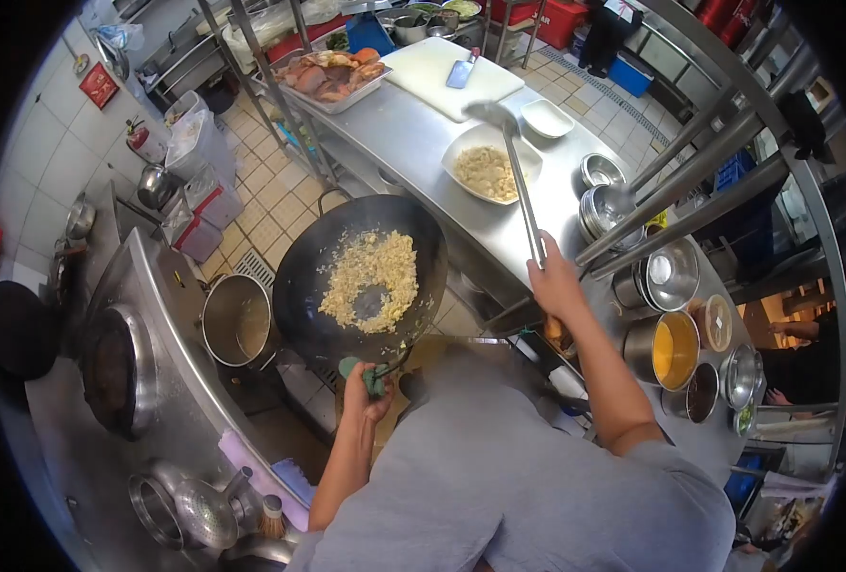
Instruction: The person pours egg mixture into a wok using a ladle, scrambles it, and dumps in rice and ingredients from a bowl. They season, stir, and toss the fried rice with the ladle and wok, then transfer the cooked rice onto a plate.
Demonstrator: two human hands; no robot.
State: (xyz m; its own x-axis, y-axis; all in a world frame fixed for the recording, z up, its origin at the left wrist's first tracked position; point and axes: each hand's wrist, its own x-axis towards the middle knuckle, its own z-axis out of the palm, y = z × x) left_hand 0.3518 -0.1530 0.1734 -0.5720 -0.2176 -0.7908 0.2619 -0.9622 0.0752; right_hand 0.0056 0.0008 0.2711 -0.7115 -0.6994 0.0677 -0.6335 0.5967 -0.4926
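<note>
My left hand point(366, 393) is closed around the near handle of a black wok point(294, 262), with a green cloth point(373, 376) between hand and handle. Fried rice point(375, 276) lies in the middle of the wok. In my right hand point(556, 278) is the long handle of a ladle point(491, 114), its bowl up above a white square bowl point(532, 157). Fried rice point(485, 173) also sits in that bowl. Whether the ladle's bowl touches the white bowl's rim, I cannot tell.
Beyond lie a tray of raw meat point(332, 81), a cutting board point(423, 67) with a cleaver point(461, 72), and an empty white bowl point(547, 118). Metal bowls point(609, 205) and a pot of yellow liquid point(675, 351) line the right. A deep pot point(237, 319) stands left. Another person's hand point(777, 397) shows far right.
</note>
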